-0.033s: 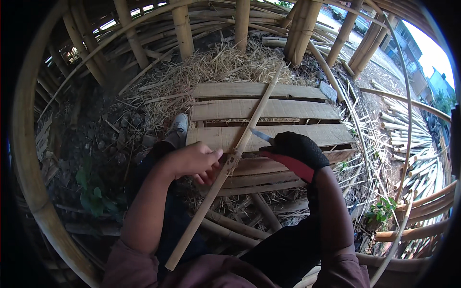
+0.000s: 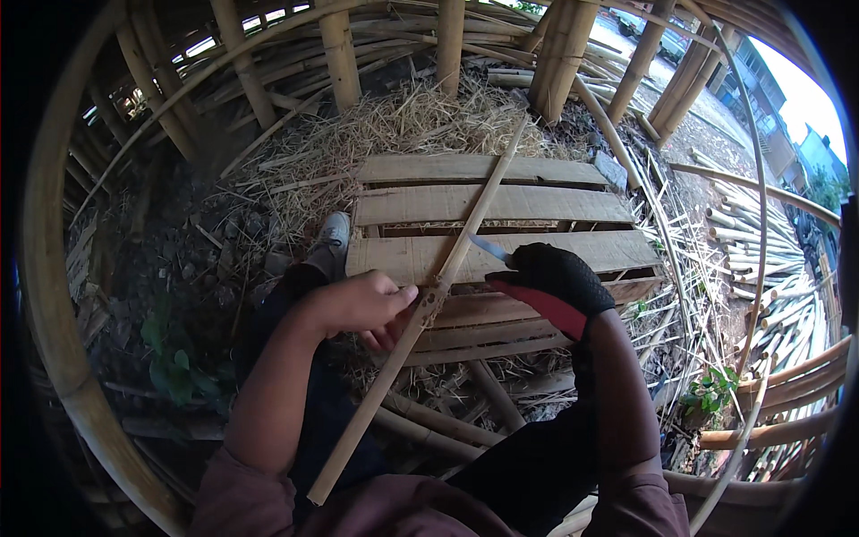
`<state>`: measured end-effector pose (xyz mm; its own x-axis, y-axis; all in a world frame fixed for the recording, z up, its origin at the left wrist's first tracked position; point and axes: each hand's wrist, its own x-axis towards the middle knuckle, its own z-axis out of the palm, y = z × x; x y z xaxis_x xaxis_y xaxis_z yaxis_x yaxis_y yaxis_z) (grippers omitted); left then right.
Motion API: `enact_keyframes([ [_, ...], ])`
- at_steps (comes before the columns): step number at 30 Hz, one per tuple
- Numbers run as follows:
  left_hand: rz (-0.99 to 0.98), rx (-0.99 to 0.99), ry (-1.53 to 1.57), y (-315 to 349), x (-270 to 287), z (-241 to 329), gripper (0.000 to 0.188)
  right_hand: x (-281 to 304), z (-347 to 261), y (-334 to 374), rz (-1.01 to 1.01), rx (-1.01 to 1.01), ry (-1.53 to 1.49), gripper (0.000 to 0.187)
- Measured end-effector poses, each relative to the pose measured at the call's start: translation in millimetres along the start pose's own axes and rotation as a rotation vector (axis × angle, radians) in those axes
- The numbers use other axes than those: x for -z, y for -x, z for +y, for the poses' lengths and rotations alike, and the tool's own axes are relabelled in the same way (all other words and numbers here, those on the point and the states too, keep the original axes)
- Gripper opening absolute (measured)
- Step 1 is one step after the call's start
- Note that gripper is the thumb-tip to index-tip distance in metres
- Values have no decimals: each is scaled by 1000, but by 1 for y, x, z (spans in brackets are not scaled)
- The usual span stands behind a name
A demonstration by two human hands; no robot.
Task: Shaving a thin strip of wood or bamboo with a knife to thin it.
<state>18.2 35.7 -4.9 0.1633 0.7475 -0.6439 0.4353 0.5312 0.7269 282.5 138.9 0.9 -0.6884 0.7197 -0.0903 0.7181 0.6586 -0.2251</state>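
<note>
A long bamboo pole (image 2: pixel 385 371) slants from my lap up over a slatted wooden pallet (image 2: pixel 403 255). Near its middle is a knobbly joint with dark spots and frayed fibres. My left hand (image 2: pixel 362 306), bare, is closed against the pole's left side at this joint. Its thumb is near the edge, and the curled fingers are partly hidden beneath. In a black and red glove, my right hand (image 2: pixel 555 285) is closed round the handle of a knife (image 2: pixel 490 250). The handle is mostly hidden. The blade points left, its tip close to the pole's right side.
Straw (image 2: pixel 403 125) covers the ground behind the pallet, among upright bamboo posts (image 2: pixel 340 58). Cut bamboo poles (image 2: pixel 769 242) lie piled at the right. A bent bamboo rail (image 2: pixel 63 322) curves along the left. My shoe (image 2: pixel 335 231) stands beside the pallet's left end.
My left thumb has shifted slightly right and down, toward the pole's joint. The knife and gloved hand have moved a little right. The pole stays in place.
</note>
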Motion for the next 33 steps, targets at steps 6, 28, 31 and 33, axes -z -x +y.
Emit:
enact_keyframes([
  [6,-77,-167,60,0,-14,3,44,-6,13,0,275,-30,-171,44],
  [28,-353,-571,93,53,32,-6,55,-10,8,-13,480,145,207,52],
  [31,-337,-625,139,48,34,-15,47,-11,9,-13,513,207,178,38],
  [33,-284,-635,166,47,32,-18,43,-9,1,-12,512,214,167,32],
])
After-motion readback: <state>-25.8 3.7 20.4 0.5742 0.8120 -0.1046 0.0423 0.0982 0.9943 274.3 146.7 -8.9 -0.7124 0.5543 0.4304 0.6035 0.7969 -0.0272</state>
